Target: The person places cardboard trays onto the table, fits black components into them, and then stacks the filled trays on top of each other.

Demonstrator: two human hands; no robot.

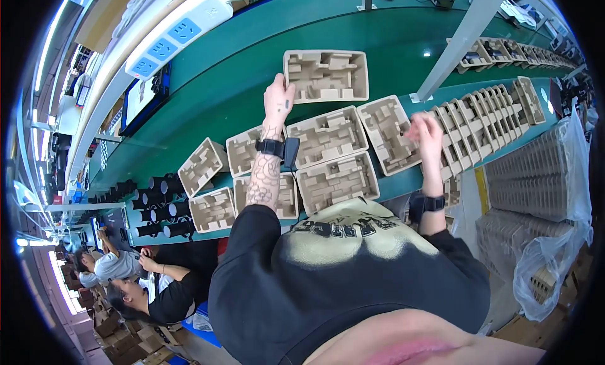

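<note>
My left hand point(277, 100) grips the left edge of a tan moulded-pulp tray point(326, 95) at the far side of the group. The tray has stepped compartments and nothing in them. My right hand point(426, 135) is over the right edge of another pulp tray point(386, 132), its fingers bent and smeared; whether it touches the tray I cannot tell. Several more such trays, among them a middle one point(328, 138) and a near one point(337, 182), lie side by side in front of me. A smaller tray point(203, 166) sits tilted at the left.
A long row of nested pulp trays point(485, 122) leans along the bench to the right. Black cylindrical items point(170, 207) stand at the left. A metal post point(463, 43) rises from the green bench point(233, 69). Wrapped tray stacks point(529, 176) are at right. Two people sit left.
</note>
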